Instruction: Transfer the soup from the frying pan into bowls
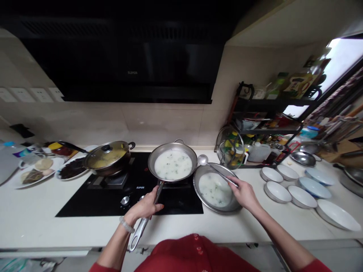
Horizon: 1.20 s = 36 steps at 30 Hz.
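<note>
My left hand [146, 206] is closed around the long metal handle of a wok [151, 153], which sits over the right side of the stove. White soup with green bits [172, 164] fills much of this wok. In my right hand [246, 192] is the handle of a metal ladle [203, 160], its bowl raised between the wok and a steel basin [200, 192]. The basin stands on the counter just right of the wok and holds the same kind of white soup [215, 189]. My right fingers are wrapped round the ladle's handle above the basin's right side.
A lidded pan [106, 160] stands on the left of the black stove [85, 204]. Further left are a plate of dark food [72, 168] and a white plate [21, 185]. Several bowls [278, 192] are at right, below a black rack [269, 131]. A glass lid [231, 147] leans there.
</note>
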Each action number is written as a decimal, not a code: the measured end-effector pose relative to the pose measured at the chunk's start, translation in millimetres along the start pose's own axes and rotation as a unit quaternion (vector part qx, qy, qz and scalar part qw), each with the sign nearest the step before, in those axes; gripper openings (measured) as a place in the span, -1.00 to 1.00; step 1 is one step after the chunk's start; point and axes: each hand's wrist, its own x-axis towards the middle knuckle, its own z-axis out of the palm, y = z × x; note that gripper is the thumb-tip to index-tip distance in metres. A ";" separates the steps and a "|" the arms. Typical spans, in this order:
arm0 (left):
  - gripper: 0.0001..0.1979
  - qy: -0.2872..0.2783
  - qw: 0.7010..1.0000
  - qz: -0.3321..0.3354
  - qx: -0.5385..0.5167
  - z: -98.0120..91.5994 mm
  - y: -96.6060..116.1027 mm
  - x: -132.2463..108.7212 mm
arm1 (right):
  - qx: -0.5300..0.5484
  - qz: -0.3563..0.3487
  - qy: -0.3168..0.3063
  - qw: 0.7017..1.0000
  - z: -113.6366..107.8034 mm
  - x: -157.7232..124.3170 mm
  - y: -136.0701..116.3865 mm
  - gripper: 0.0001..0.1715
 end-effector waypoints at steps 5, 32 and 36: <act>-0.07 -0.003 1.000 0.010 0.001 -0.2 1.0 -0.9 | -0.065 -0.066 -0.084 0.992 12.0 23.3 -76.4 -0.53; -0.08 0.027 0.998 0.044 0.020 -0.2 -7.9 2.6 | 0.139 0.050 -0.192 0.970 45.0 85.0 -101.0 -0.72; -0.08 0.025 0.999 0.043 0.021 0.1 -10.2 4.7 | 0.151 0.058 -0.197 0.967 42.2 83.6 -100.1 -0.73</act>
